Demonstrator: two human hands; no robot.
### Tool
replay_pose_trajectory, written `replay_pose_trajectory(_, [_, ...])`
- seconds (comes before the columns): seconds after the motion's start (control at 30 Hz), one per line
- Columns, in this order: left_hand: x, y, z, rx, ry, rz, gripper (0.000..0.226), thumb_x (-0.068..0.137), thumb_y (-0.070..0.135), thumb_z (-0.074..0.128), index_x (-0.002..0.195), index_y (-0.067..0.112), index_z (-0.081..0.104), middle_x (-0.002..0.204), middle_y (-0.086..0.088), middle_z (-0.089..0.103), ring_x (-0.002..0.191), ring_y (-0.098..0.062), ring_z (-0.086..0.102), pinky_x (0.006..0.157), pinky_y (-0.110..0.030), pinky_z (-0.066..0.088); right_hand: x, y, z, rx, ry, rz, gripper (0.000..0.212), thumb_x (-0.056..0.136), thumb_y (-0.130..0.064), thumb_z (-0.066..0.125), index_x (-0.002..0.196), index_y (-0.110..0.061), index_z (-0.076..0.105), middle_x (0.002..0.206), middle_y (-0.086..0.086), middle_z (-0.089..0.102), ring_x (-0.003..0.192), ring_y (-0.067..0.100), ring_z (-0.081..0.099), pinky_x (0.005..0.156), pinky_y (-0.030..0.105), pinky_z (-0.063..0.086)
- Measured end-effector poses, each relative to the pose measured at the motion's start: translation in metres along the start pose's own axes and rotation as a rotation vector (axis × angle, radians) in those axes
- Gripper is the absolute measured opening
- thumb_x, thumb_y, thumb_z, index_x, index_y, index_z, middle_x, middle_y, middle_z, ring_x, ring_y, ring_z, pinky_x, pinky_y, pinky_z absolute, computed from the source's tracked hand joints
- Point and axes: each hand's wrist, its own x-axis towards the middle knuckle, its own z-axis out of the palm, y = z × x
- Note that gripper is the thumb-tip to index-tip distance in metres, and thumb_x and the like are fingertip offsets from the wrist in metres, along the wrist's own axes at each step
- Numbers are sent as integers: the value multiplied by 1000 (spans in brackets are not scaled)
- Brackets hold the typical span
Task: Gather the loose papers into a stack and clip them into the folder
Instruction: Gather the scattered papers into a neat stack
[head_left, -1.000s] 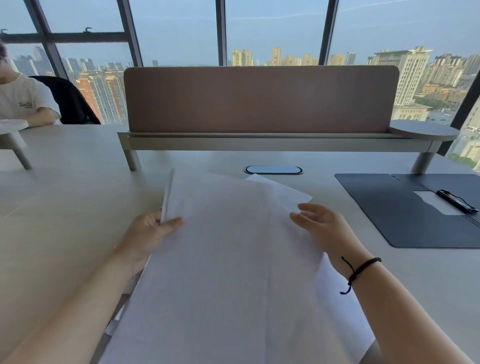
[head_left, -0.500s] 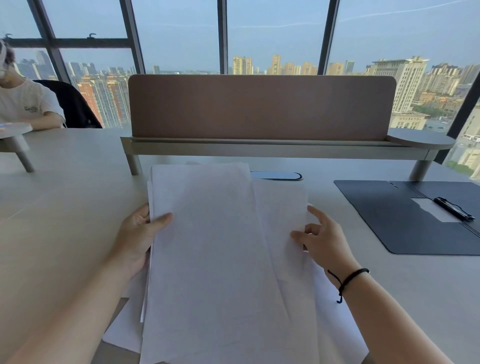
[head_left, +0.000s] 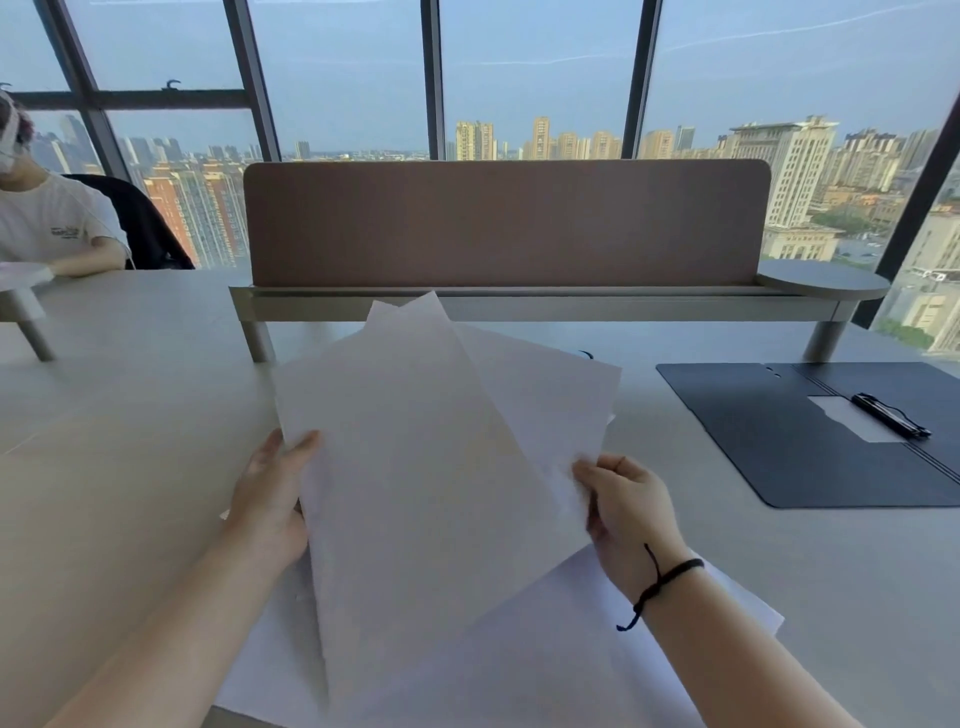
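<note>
A person at a pale office table (head_left: 130, 467) holds a fanned, uneven sheaf of white papers (head_left: 431, 467) between 2 hands, more sheets lying flat beneath near the table's front edge. The left hand (head_left: 270, 499) grips the sheaf's left edge, thumb on top; the right hand (head_left: 626, 512), a black cord at its wrist, pinches the right edge. To the right, well apart, a dark folder (head_left: 769, 447) lies open, its black clip (head_left: 889, 415) along the spine. Beyond stand a brown desk divider (head_left: 506, 223) and windows onto city towers.
</note>
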Motion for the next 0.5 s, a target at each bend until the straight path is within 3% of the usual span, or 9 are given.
replay_pose_trajectory(0.07, [-4, -2, 5, -4, 0, -37, 41, 92, 12, 66, 132, 14, 60, 120, -13, 71, 102, -30, 70, 68, -38, 63, -15, 7, 10, -8, -151, 33, 10, 89, 6, 63, 96, -2, 65, 81, 17, 70, 65, 28, 62, 61, 33, 50])
replay_pose_trajectory(0.13, [-7, -5, 7, 0, -19, -85, 40, 90, 12, 68, 130, 8, 63, 120, -16, 71, 99, -30, 70, 68, -40, 63, -32, 6, 18, -72, -381, 4, 22, 82, 5, 66, 103, -2, 65, 87, 14, 72, 72, 29, 66, 62, 34, 50])
replay_pose_trajectory(0.23, [-9, -4, 7, 24, -43, -100, 34, 89, 8, 68, 123, 4, 68, 113, -16, 75, 84, -25, 76, 69, -42, 63, -52, 0, 21, -418, -796, -43, 25, 78, 3, 68, 96, -13, 68, 78, -7, 76, 73, 10, 71, 65, 24, 54])
replay_pose_trajectory(0.3, [-8, 1, 4, 39, -48, -102, 28, 90, 7, 68, 118, 4, 70, 102, -12, 78, 74, -22, 77, 66, -43, 63, -55, -5, 18, -720, -993, -80, 21, 81, 8, 73, 91, -10, 68, 82, -9, 79, 78, 4, 74, 72, 22, 56])
replay_pose_trajectory(0.37, [-4, 10, -1, 91, -37, -96, 27, 89, 8, 68, 115, 4, 70, 96, -11, 78, 66, -20, 76, 57, -39, 63, -43, -11, 12, -895, -914, -287, 20, 78, 0, 79, 91, -14, 73, 86, -12, 79, 83, 0, 73, 81, 27, 56])
replay_pose_trajectory(0.43, [2, 20, -10, 167, -49, -89, 33, 85, 10, 71, 117, 4, 70, 107, -12, 74, 65, -19, 76, 56, -36, 62, -20, -18, 1, -855, -547, -425, 25, 77, -10, 82, 92, -28, 73, 88, -15, 78, 88, 0, 72, 87, 32, 55])
replay_pose_trajectory(0.5, [4, 29, -19, 279, -84, -101, 38, 81, 12, 74, 118, 2, 71, 112, -18, 73, 70, -23, 76, 63, -37, 63, -4, -25, -10, -983, -242, -376, 41, 80, -38, 80, 117, -28, 67, 113, -8, 73, 111, 12, 68, 95, 34, 51])
